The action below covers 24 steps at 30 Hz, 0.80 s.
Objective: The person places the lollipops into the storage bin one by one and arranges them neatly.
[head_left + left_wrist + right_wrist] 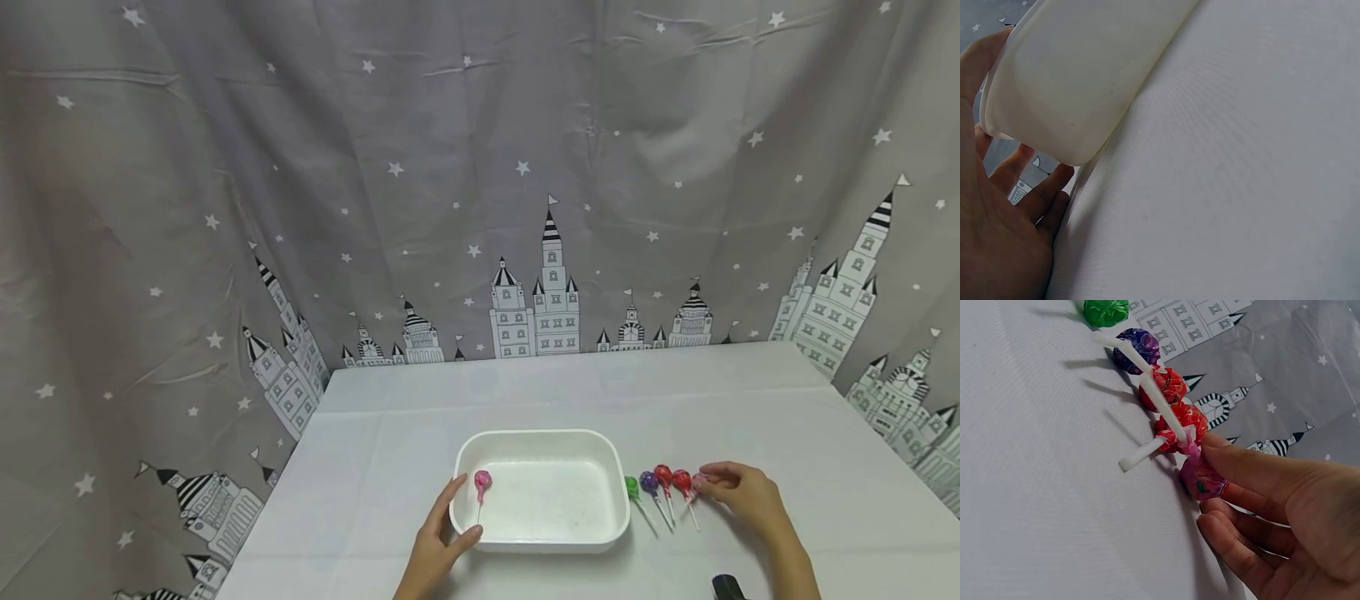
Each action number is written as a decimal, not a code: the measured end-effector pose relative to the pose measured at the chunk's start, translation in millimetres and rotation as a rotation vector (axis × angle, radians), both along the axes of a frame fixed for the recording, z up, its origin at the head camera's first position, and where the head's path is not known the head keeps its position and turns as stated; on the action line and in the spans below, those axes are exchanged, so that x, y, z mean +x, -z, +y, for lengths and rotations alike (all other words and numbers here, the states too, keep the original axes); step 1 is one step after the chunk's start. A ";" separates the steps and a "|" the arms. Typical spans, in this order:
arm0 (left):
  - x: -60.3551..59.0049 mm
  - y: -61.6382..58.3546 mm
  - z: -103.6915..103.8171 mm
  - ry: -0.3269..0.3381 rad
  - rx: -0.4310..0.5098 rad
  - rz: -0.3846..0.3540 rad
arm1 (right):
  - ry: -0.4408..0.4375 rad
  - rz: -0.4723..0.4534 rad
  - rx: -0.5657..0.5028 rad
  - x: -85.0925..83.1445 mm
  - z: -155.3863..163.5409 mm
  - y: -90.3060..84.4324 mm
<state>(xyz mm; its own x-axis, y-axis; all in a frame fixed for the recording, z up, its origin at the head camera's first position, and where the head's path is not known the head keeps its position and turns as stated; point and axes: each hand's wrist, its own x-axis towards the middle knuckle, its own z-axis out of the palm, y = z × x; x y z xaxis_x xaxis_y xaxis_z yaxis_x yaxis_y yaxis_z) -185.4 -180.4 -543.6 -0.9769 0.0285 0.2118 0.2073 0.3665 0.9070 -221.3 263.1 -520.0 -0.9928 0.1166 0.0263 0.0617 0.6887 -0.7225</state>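
Observation:
A white plastic tray (555, 504) stands on the table with one pink-wrapped lollipop (482, 480) lying inside at its left end. My left hand (437, 546) holds the tray's front left corner, thumb at the front rim and fingers along the left side. To the right of the tray, my right hand (750, 497) pinches another pink lollipop (1202, 481) by its wrapped head, between thumb and fingers. Beside it, in a row towards the tray, lie two red lollipops (1163, 389), a purple lollipop (1137, 351) and a green lollipop (1105, 311).
The table (420, 408) has a white cover. Behind and beside it hangs a grey curtain (450, 125) printed with stars and castles. A black object (727, 587), partly cut off, is at the bottom edge near my right forearm.

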 end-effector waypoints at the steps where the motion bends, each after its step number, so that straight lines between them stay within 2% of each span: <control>1: 0.1 -0.4 0.0 -0.002 -0.002 0.001 | 0.001 -0.007 -0.001 0.0 0.1 0.6; 14: 1.2 0.2 0.3 0.011 0.015 0.023 | -0.015 -0.039 -0.013 1.6 2.5 -1.8; 21: 0.7 -0.5 0.7 0.007 -0.001 0.037 | 0.000 -0.003 -0.034 4.4 2.1 -8.0; 24: 0.4 -0.3 0.7 0.003 -0.002 0.035 | -0.006 0.018 -0.088 5.5 0.5 -9.9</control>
